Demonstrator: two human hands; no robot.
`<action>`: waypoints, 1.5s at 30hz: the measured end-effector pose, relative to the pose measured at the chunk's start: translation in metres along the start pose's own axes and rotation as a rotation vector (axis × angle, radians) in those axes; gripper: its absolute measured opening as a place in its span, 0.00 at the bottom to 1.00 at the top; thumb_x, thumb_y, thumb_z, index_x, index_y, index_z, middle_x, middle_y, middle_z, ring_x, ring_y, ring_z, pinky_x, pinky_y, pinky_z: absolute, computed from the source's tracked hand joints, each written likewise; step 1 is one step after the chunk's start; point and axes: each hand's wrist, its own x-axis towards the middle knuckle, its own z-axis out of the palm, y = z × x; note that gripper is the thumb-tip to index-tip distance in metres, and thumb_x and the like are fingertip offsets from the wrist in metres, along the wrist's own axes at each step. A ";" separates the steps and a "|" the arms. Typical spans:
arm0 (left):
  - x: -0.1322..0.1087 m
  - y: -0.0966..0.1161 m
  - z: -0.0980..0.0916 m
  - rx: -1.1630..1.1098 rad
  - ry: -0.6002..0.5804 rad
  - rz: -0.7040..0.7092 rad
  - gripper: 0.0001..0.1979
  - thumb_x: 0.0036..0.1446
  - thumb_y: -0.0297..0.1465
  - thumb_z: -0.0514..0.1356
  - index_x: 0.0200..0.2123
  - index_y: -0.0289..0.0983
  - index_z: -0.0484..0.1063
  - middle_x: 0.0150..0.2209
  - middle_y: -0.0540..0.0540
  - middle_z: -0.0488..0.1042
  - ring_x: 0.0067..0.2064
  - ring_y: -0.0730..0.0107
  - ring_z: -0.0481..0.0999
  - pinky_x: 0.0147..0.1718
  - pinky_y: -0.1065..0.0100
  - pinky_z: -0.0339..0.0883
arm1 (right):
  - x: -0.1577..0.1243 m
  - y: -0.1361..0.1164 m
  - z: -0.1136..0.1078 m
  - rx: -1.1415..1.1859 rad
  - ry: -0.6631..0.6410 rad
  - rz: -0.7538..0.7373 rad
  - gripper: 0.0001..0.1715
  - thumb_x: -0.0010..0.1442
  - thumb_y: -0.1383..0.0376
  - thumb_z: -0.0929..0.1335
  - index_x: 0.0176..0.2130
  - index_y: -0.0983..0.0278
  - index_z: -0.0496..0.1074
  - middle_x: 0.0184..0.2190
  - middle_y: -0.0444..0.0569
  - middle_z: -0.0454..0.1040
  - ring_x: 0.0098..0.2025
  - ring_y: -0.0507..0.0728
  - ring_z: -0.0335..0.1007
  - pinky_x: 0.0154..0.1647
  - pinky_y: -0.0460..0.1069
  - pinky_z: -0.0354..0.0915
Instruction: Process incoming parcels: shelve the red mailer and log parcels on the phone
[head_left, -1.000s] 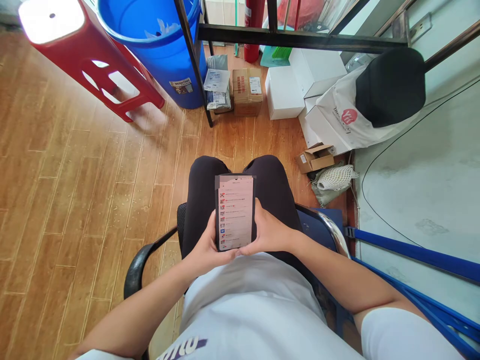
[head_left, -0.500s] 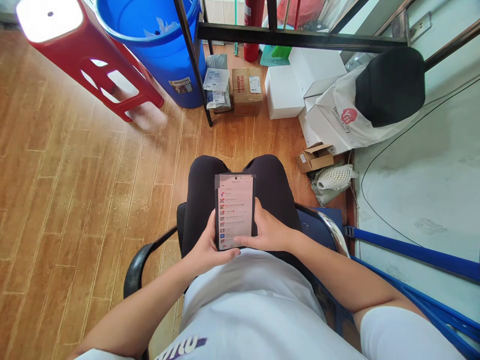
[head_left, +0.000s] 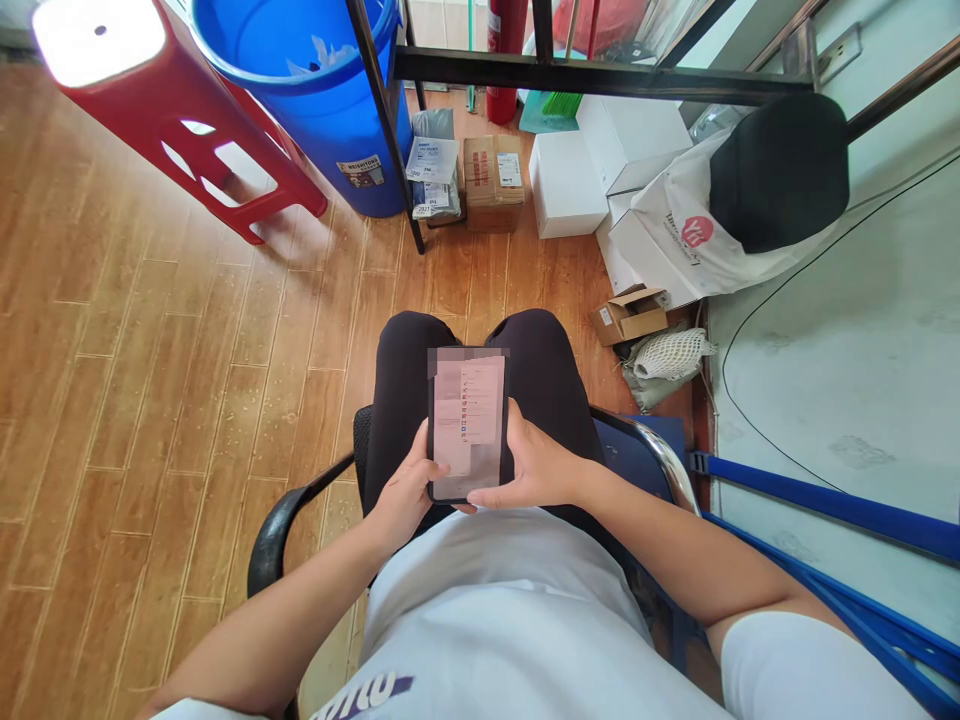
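Above my lap, a smartphone (head_left: pixel 469 425) with a lit, pinkish screen is held upright between both hands. Its upper part is blurred, and the screen shows smaller page panels side by side. My left hand (head_left: pixel 409 490) grips the phone's left edge, its thumb lying over the lower left of the screen. On the other side, my right hand (head_left: pixel 536 465) wraps the right edge, with its thumb at the bottom edge of the phone. The fingers behind the phone are mostly hidden. Black trousers (head_left: pixel 409 380) cover my legs beneath it.
I sit in a chair with a black armrest (head_left: pixel 270 545). Ahead stand a red stool (head_left: pixel 187 130), a blue bin (head_left: pixel 300 100), a dark metal frame (head_left: pixel 480 66), a brown carton (head_left: pixel 491 185) and white boxes (head_left: pixel 566 185). Blue poles (head_left: pixel 825 505) lean along the right wall.
The screen has switched from a full list to shrunken page panels. My left thumb has moved up onto the screen, and my right thumb has dropped to the phone's bottom edge.
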 end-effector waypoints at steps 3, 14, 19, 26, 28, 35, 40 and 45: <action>0.002 -0.003 -0.002 0.143 0.008 0.080 0.30 0.52 0.29 0.63 0.58 0.47 0.58 0.51 0.46 0.72 0.42 0.62 0.76 0.30 0.69 0.74 | 0.000 0.000 0.001 0.003 -0.002 -0.015 0.59 0.44 0.51 0.77 0.62 0.62 0.45 0.54 0.58 0.61 0.54 0.66 0.66 0.51 0.61 0.69; -0.001 0.000 -0.002 0.285 -0.058 0.084 0.37 0.49 0.32 0.69 0.57 0.45 0.52 0.45 0.46 0.71 0.39 0.61 0.77 0.27 0.64 0.78 | -0.001 0.002 0.002 0.022 -0.011 -0.015 0.52 0.43 0.59 0.76 0.58 0.63 0.47 0.50 0.56 0.65 0.50 0.64 0.69 0.47 0.58 0.70; -0.002 0.000 -0.002 0.282 -0.038 0.072 0.40 0.48 0.33 0.69 0.59 0.46 0.51 0.47 0.44 0.71 0.42 0.59 0.77 0.27 0.65 0.79 | -0.001 0.003 0.002 0.027 -0.031 -0.056 0.47 0.46 0.63 0.72 0.58 0.66 0.46 0.50 0.58 0.65 0.52 0.66 0.67 0.49 0.60 0.68; -0.003 0.001 -0.002 0.257 -0.054 0.040 0.43 0.49 0.32 0.68 0.62 0.45 0.47 0.49 0.42 0.71 0.46 0.54 0.76 0.28 0.62 0.79 | 0.000 0.007 0.002 0.018 -0.038 -0.119 0.47 0.48 0.65 0.70 0.59 0.67 0.44 0.48 0.58 0.65 0.49 0.65 0.67 0.53 0.63 0.65; -0.003 0.000 -0.002 0.212 -0.043 0.044 0.40 0.50 0.31 0.66 0.62 0.45 0.48 0.48 0.43 0.72 0.44 0.54 0.77 0.26 0.63 0.78 | 0.000 0.007 0.001 0.020 -0.042 -0.114 0.47 0.48 0.65 0.70 0.59 0.67 0.43 0.49 0.58 0.64 0.50 0.65 0.67 0.54 0.64 0.65; 0.001 0.000 -0.004 -0.026 -0.038 -0.005 0.33 0.51 0.27 0.55 0.61 0.47 0.54 0.54 0.42 0.69 0.44 0.49 0.76 0.23 0.59 0.77 | -0.002 0.008 0.002 -0.020 -0.044 -0.080 0.51 0.47 0.63 0.71 0.61 0.66 0.42 0.53 0.61 0.60 0.56 0.68 0.62 0.55 0.64 0.64; 0.001 -0.001 -0.007 -0.051 -0.078 0.029 0.29 0.52 0.28 0.54 0.58 0.46 0.57 0.54 0.43 0.70 0.43 0.49 0.76 0.21 0.59 0.77 | -0.001 0.006 0.003 -0.028 -0.011 -0.082 0.51 0.47 0.62 0.72 0.62 0.64 0.43 0.54 0.60 0.61 0.56 0.67 0.63 0.55 0.64 0.65; -0.003 -0.001 0.000 0.098 0.024 0.082 0.33 0.52 0.32 0.63 0.59 0.43 0.53 0.48 0.42 0.73 0.37 0.57 0.78 0.21 0.64 0.76 | -0.001 0.003 0.006 -0.030 0.004 -0.111 0.53 0.47 0.62 0.72 0.63 0.64 0.44 0.54 0.59 0.62 0.56 0.67 0.64 0.55 0.62 0.65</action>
